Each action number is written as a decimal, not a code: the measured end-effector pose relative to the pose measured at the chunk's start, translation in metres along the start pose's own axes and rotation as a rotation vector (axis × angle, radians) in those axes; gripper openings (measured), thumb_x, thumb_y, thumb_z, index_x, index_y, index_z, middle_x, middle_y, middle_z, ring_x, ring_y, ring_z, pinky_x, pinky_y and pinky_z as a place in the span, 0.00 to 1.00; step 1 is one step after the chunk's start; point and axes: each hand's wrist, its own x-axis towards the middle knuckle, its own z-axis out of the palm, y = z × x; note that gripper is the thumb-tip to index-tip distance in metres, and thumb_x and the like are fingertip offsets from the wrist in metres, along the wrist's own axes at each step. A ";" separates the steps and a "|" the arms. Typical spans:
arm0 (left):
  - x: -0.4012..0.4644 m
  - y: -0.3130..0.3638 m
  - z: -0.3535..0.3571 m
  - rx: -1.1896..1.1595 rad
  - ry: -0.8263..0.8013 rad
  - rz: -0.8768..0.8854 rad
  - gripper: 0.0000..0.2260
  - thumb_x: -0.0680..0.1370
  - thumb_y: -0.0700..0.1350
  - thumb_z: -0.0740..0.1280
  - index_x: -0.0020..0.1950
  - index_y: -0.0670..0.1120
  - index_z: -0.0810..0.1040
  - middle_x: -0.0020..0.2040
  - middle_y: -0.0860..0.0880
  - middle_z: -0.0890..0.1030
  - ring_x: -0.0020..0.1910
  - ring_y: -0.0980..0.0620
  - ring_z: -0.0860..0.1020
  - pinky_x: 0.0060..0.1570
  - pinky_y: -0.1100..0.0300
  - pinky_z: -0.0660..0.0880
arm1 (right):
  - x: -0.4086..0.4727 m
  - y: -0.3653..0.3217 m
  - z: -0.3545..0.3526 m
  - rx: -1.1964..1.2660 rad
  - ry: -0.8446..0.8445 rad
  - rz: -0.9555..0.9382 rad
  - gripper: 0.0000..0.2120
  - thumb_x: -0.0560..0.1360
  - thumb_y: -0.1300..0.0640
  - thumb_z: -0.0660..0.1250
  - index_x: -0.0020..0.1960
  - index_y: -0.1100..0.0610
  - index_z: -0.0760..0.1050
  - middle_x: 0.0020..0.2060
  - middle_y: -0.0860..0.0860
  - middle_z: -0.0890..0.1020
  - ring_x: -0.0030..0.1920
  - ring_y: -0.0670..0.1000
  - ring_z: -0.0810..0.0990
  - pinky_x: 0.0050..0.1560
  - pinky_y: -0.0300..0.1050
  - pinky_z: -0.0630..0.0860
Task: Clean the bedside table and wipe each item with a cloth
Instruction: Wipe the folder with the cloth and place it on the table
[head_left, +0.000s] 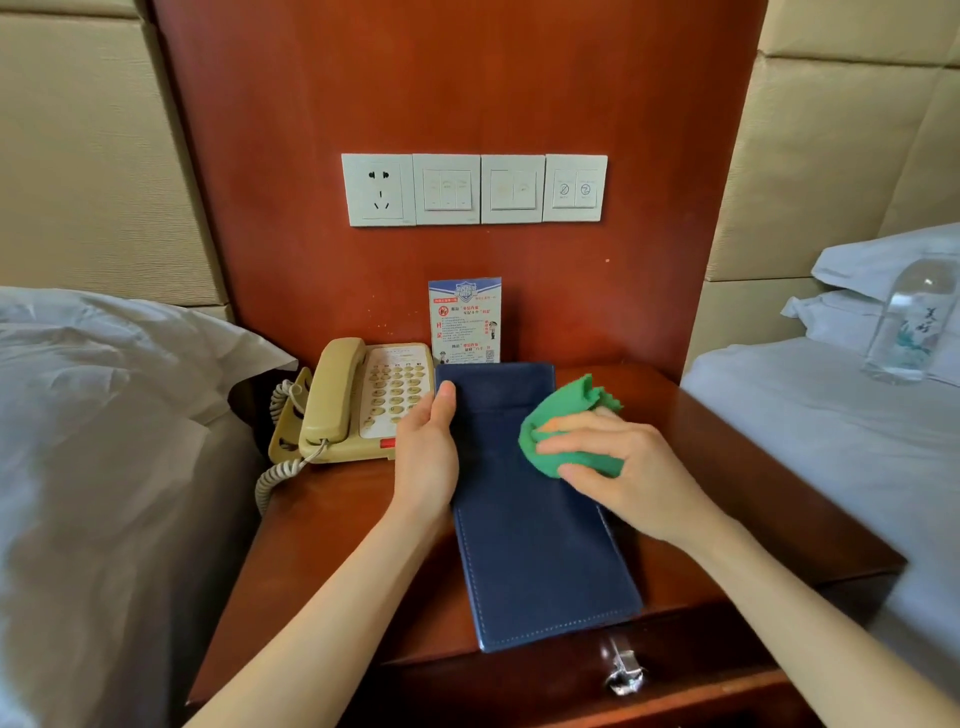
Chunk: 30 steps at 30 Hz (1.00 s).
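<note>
**Folder under wipe on bedside table**

The blue folder (535, 509) is lying lengthwise on the table (322, 545), its near end overhanging the front edge at 6 o'clock, its far end reaching toward the card (465, 319) that is leaning on the back panel at 12 o'clock. The left hand (426, 457) is bracing the folder's left edge, thumb lying on the cover, remaining fingers hidden behind that edge. The right hand (623, 467) is curling round the green cloth (569, 426) and pressing it onto the folder's right side, at 3 o'clock of the left hand.

The phone (358, 400) is sitting at 10 o'clock of the folder, touching or just beside the left hand; which of the two cannot be told. Bare wood is showing at 3 o'clock and at 8 o'clock of the folder. Beds are flanking both sides of the table. A bottle (906, 322) is standing on the right bed, well apart from the hands.

The drawer handle (623, 670) is appearing blurred at 6 o'clock. Card print is too small to read. Both forearms are running out of frame at the bottom.
</note>
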 end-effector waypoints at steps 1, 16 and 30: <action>0.000 -0.002 0.002 -0.001 0.007 0.002 0.14 0.82 0.54 0.59 0.57 0.50 0.81 0.53 0.52 0.85 0.55 0.51 0.82 0.58 0.52 0.77 | 0.000 0.003 -0.003 -0.024 0.060 0.052 0.15 0.72 0.68 0.70 0.56 0.55 0.82 0.55 0.41 0.80 0.58 0.38 0.77 0.63 0.36 0.71; -0.001 0.002 -0.005 -0.074 -0.166 -0.362 0.15 0.81 0.49 0.62 0.52 0.38 0.81 0.46 0.39 0.85 0.42 0.43 0.85 0.36 0.55 0.80 | 0.006 -0.032 0.032 0.047 -0.278 0.075 0.12 0.73 0.57 0.71 0.54 0.44 0.79 0.54 0.40 0.82 0.56 0.42 0.78 0.61 0.41 0.73; -0.007 -0.011 0.008 -0.010 -0.452 -0.206 0.14 0.85 0.40 0.54 0.63 0.45 0.77 0.53 0.45 0.84 0.49 0.48 0.84 0.45 0.54 0.82 | 0.032 -0.026 0.025 0.182 0.277 0.152 0.13 0.71 0.62 0.72 0.50 0.46 0.78 0.49 0.39 0.81 0.53 0.41 0.78 0.50 0.33 0.76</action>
